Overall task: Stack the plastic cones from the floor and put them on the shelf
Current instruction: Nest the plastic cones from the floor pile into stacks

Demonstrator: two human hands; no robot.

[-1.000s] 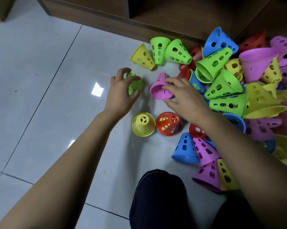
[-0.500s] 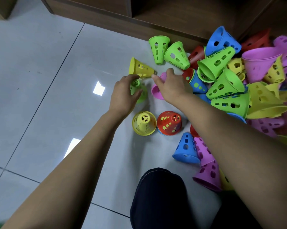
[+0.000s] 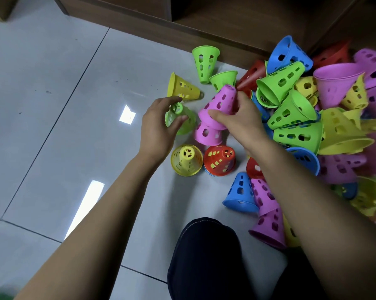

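Head view | left hand (image 3: 159,128) grip curled round green cone (image 3: 175,114) | right hand (image 3: 242,124) grip clasps pink cone (image 3: 220,102)

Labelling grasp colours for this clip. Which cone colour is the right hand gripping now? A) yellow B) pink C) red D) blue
B: the right hand grips a pink cone, tilted just over a second pink cone. The left hand holds a green cone.

Head view, down (close) onto cones (image 3: 290,111)
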